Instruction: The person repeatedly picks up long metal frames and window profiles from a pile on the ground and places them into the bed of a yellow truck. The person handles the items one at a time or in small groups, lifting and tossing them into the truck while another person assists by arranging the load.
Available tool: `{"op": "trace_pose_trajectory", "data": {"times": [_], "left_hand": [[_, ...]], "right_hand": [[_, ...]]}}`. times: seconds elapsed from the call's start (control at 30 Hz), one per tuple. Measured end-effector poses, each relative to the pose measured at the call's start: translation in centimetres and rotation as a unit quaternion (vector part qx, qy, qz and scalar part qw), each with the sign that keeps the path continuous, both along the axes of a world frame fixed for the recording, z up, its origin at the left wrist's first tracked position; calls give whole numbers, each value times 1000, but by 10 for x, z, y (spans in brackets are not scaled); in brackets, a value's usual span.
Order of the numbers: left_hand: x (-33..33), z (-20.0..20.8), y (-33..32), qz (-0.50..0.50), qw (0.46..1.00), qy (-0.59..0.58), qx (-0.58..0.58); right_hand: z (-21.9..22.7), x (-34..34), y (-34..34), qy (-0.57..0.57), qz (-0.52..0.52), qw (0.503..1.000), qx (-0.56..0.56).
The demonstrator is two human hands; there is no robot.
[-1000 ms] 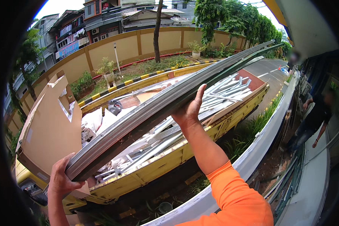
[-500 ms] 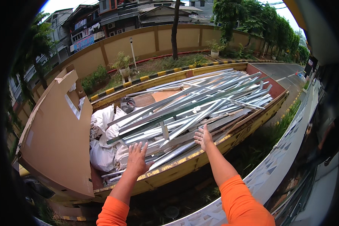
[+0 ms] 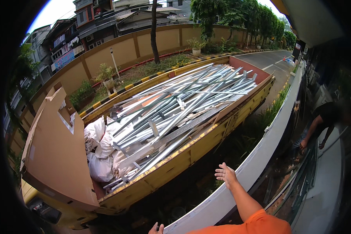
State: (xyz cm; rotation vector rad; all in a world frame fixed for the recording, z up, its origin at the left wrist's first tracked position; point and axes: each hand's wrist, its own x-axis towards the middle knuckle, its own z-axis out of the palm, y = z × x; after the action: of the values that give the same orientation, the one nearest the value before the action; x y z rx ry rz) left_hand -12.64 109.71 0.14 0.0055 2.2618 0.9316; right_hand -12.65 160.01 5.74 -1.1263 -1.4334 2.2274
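My right hand (image 3: pixel 227 175) is stretched out over the inner side of the white parapet wall (image 3: pixel 206 206), fingers apart and holding nothing. Only the fingers of my left hand (image 3: pixel 156 229) show at the lower edge, spread beside the parapet's edge; the rest is cut off. Beyond and below both hands stands a yellow truck bed (image 3: pixel 175 164), heaped with long silvery metal profiles (image 3: pixel 195 102), some dark green. White sacks (image 3: pixel 99 165) lie at its left end, next to a big upright cardboard sheet (image 3: pixel 54 156).
On the right, a person (image 3: pixel 323 121) in dark clothes bends with a hand near long green and grey strips (image 3: pixel 300 183) on the floor. Behind the truck run a striped kerb (image 3: pixel 144 80), planters and a tan wall (image 3: pixel 121 48). A road (image 3: pixel 269 60) leads off at the far right.
Both hands have drawn back from over the truck bed toward me. The view has swung right, bringing the bending person into sight. The long profiles on top of the heap lie differently.
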Motion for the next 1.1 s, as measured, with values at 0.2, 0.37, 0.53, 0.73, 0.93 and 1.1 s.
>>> {"op": "trace_pose_trajectory", "data": {"times": [0.2,0.37,0.53,0.73,0.93,1.1], "left_hand": [[15,29,21,-157,978,110,-84],[17,16,14,-174,968,170,-63],[20,13,14,-161,967,193,-33],[24,0,10,-160,943,291,-23],[22,-12,6,-151,915,375,-15],[31,-16,2,-141,884,445,-32]], "right_hand": [[5,120,-68,19,27,997,76],[-45,263,-130,-113,-71,988,79],[-102,396,-194,-285,-133,949,10],[-139,477,-244,-381,-41,922,61],[-141,521,-279,-358,-54,920,154],[-142,637,-339,-400,-102,904,111]]}}
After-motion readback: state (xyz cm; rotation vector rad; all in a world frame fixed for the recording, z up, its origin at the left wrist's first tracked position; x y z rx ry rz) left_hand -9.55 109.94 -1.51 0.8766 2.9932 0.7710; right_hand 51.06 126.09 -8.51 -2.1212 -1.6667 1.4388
